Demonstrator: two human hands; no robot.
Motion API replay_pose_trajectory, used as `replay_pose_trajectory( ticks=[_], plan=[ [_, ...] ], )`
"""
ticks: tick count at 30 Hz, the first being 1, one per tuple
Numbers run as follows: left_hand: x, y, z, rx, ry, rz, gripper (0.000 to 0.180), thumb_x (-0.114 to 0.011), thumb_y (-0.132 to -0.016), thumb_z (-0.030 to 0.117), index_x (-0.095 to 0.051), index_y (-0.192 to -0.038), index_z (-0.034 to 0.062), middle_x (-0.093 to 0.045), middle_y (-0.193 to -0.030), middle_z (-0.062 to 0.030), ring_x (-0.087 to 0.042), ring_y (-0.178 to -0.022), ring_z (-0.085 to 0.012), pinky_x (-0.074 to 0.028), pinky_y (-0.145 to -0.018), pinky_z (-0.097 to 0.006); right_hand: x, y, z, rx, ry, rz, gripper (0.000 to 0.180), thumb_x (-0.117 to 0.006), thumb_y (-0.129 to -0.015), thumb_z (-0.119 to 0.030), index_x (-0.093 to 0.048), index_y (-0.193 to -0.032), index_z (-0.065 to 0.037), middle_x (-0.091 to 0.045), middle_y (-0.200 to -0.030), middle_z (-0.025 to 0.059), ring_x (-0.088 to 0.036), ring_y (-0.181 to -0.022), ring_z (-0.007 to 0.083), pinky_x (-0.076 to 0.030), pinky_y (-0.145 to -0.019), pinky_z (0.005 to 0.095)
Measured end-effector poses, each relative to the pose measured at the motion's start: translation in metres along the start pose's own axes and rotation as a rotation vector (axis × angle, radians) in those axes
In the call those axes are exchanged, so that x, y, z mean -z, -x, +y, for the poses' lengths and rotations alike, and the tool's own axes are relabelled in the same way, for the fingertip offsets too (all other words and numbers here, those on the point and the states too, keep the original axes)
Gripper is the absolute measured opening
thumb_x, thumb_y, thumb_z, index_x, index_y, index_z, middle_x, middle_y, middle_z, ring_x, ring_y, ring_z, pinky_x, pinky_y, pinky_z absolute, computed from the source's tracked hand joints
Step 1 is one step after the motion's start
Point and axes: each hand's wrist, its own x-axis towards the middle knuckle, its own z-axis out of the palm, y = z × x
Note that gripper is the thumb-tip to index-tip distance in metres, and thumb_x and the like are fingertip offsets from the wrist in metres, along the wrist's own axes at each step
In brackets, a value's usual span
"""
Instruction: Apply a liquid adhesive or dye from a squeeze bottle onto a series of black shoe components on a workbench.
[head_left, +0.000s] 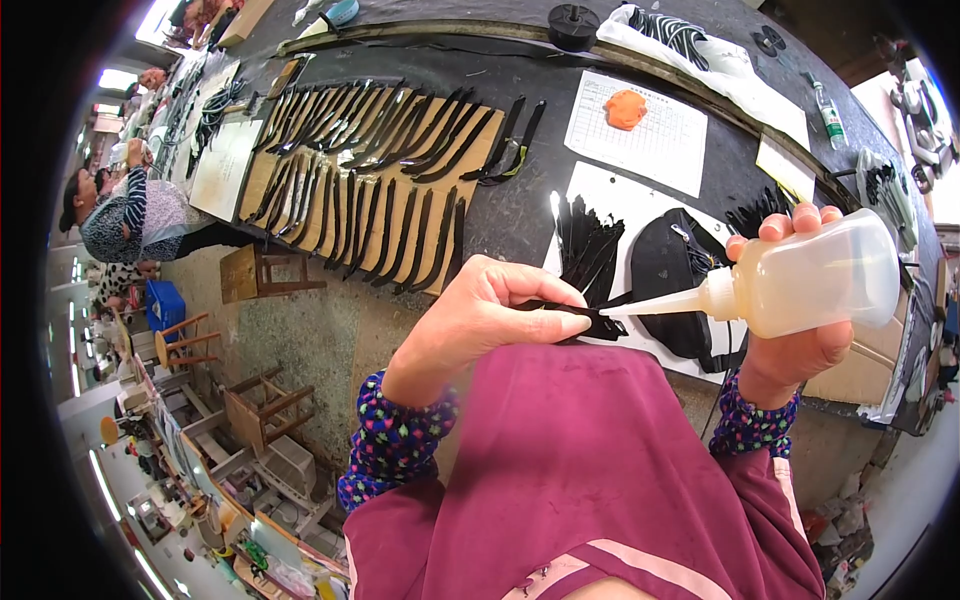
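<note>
My left hand [500,312] pinches a black strip [604,326] between thumb and fingers, just above the apron over my lap. In my right hand [795,345] is a translucent squeeze bottle [815,278] with yellowish liquid inside, tipped on its side. Its long tapered nozzle [655,303] points left, and the tip is at the black strip; whether they touch I cannot tell. Behind the strip, a fanned bundle of black strips [590,245] lies on a white sheet. A black fabric piece with a zipper [672,275] lies partly behind the nozzle.
Rows of black strips lie on a brown cardboard sheet [490,130] at the left. Farther back are a printed paper [660,150] with an orange lump [626,109], a black spool [573,27] and a green-labelled bottle [829,115]. Another person [135,215] sits at the far left, near wooden stools [265,410].
</note>
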Motion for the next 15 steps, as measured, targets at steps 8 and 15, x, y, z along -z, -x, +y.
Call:
replay_pose_trajectory(
  ticks=[8,15],
  plan=[
    [-0.0001,-0.0019,-0.0012,-0.013,-0.015,0.015,0.013,-0.063,-0.073,0.000,-0.063,-0.085,-0.0027,-0.056,-0.064,0.0020,-0.045,-0.053,0.0003,-0.030,-0.046,-0.014,0.0017,0.0019,-0.0008,0.005,0.004,-0.004,0.074,-0.074,-0.062,-0.034,-0.032,-0.117,-0.008,-0.041,-0.109,0.0056,-0.043,-0.102,0.0231,-0.038,-0.083,0.0476],
    [0.0008,-0.0035,-0.0024,-0.025,-0.009,0.018,0.012,-0.063,-0.072,0.001,-0.064,-0.084,-0.0023,-0.055,-0.061,0.0017,-0.043,-0.050,-0.0004,-0.029,-0.043,-0.015,0.0023,0.0036,-0.0012,0.003,0.004,0.002,0.075,-0.074,-0.062,-0.034,-0.032,-0.117,-0.008,-0.041,-0.109,0.0052,-0.043,-0.102,0.0228,-0.039,-0.083,0.0469]
  ],
)
